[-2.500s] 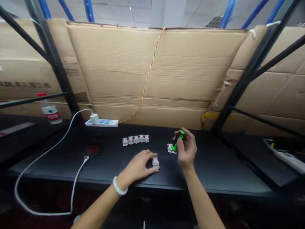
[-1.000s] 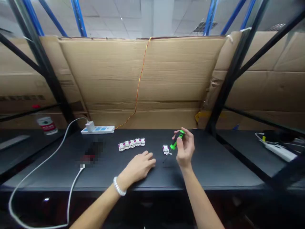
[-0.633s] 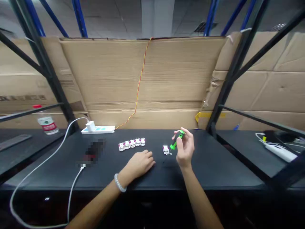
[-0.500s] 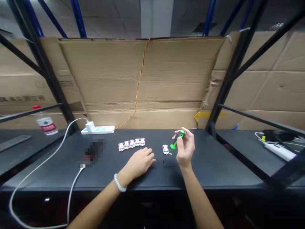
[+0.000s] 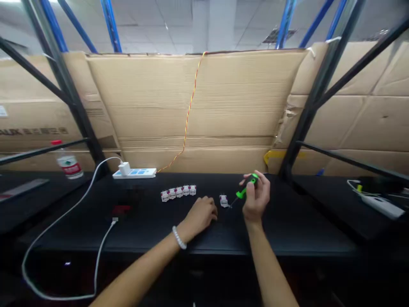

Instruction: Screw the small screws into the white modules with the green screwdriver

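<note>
My right hand (image 5: 256,198) is closed around a screwdriver (image 5: 248,186) with a green and black handle. Its thin shaft slants down and left, the tip close to small metal bits, perhaps screws (image 5: 229,206), on the tabletop. Just left of that tip lies a small white and purple part (image 5: 224,201) with thin prongs at its top. My left hand (image 5: 201,212), with a beaded bracelet, is low over the table left of this part. Its fingers are loosely bent and slightly apart, with nothing visible in them; their undersides are hidden. Several matching parts (image 5: 179,192) form a row farther left.
A white power strip (image 5: 140,172) with a plugged-in charger (image 5: 124,168) sits at the back left. Its white cable (image 5: 76,204) loops to a blurred dark device. A bottle (image 5: 69,164) stands left, beyond a black frame post. Cardboard (image 5: 230,102) walls the back.
My left hand has shifted right, toward the single white part, its fingers more bent. My right hand keeps the screwdriver and appears slightly farther right. The view has moved a little and brightened at the top.
</note>
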Demonstrator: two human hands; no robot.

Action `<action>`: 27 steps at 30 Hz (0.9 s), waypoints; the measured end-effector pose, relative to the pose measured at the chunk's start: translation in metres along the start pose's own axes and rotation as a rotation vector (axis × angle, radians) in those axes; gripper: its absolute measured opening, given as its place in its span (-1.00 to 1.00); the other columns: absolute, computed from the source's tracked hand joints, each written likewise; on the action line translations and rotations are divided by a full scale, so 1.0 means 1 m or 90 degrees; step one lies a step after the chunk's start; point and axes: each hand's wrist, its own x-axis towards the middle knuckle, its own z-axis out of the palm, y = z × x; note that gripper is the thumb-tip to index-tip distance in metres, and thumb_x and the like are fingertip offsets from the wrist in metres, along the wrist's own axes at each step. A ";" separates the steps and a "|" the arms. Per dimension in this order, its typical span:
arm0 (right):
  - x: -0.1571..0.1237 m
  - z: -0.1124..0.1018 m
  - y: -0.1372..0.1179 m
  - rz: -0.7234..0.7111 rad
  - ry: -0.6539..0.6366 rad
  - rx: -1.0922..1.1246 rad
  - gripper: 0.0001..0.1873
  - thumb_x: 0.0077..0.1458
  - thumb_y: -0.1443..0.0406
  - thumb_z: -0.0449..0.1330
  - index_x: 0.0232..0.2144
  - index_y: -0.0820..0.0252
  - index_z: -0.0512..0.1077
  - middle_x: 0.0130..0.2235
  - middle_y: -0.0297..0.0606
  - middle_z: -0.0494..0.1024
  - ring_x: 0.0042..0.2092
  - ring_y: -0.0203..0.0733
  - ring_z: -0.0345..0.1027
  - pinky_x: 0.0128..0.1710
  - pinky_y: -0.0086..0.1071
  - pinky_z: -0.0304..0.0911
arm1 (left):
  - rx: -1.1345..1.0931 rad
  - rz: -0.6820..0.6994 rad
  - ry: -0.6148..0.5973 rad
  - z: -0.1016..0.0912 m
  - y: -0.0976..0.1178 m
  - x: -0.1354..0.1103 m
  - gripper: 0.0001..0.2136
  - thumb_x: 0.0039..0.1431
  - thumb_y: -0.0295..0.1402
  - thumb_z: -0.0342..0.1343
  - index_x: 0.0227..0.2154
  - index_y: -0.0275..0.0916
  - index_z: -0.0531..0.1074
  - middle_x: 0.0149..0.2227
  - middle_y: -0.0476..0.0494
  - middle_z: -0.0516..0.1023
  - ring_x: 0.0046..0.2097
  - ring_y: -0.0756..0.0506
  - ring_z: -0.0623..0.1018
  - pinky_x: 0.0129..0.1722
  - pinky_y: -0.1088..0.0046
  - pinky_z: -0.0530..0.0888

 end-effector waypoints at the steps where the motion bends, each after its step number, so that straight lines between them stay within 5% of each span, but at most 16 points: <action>1: 0.001 0.000 0.000 -0.001 0.006 0.001 -0.65 0.33 0.16 0.22 0.11 0.09 0.40 -0.15 -0.24 0.56 -0.31 -0.25 0.49 -0.27 -0.31 0.45 | -0.005 -0.002 -0.002 0.001 -0.001 0.003 -0.89 0.33 -0.44 0.27 -0.33 -0.22 0.67 -0.17 -0.18 0.61 -0.05 -0.22 0.55 -0.06 0.25 0.43; 8: 0.002 -0.002 0.001 0.004 0.014 0.008 -0.64 0.32 0.16 0.23 0.11 0.09 0.41 -0.15 -0.26 0.57 -0.31 -0.26 0.49 -0.27 -0.33 0.46 | -0.058 -0.010 0.002 -0.005 -0.009 0.011 -0.90 0.31 -0.43 0.28 -0.24 -0.20 0.71 -0.17 -0.16 0.66 -0.06 -0.21 0.60 -0.01 0.26 0.50; 12: 0.002 -0.001 0.002 0.010 0.024 0.003 -0.60 0.30 0.15 0.27 0.14 0.08 0.41 -0.14 -0.23 0.59 -0.31 -0.26 0.52 -0.29 -0.32 0.51 | -0.100 0.003 0.024 -0.027 -0.020 -0.013 -0.78 0.47 -0.38 0.09 -0.01 -0.18 0.64 -0.02 -0.17 0.63 0.04 -0.16 0.60 0.13 0.29 0.50; 15: 0.001 0.002 0.005 0.048 0.017 0.010 -0.46 0.21 0.16 0.37 0.19 0.08 0.41 -0.11 -0.21 0.62 -0.28 -0.22 0.58 -0.26 -0.27 0.58 | -0.161 -0.013 0.036 -0.038 -0.035 -0.041 -0.69 0.39 -0.38 0.19 0.15 -0.12 0.54 0.19 -0.19 0.54 0.24 -0.20 0.51 0.31 0.18 0.41; 18: -0.002 0.006 0.009 0.081 -0.010 0.016 -0.44 0.09 0.17 0.47 0.11 0.10 0.49 -0.11 -0.20 0.65 -0.19 -0.14 0.63 -0.17 -0.21 0.63 | -0.180 -0.023 -0.018 -0.036 -0.046 -0.061 -0.48 0.28 -0.44 0.28 0.28 -0.04 0.44 0.36 -0.19 0.40 0.37 -0.24 0.41 0.40 0.09 0.32; 27: -0.022 0.019 0.001 0.170 -0.187 0.112 -0.55 0.25 0.17 0.36 0.14 0.04 0.41 -0.10 -0.19 0.71 -0.35 -0.18 0.67 -0.39 -0.26 0.65 | -0.214 -0.006 -0.014 -0.019 -0.033 -0.063 -0.57 0.32 -0.46 0.23 0.23 -0.13 0.47 0.27 -0.19 0.53 0.30 -0.21 0.47 0.39 0.15 0.35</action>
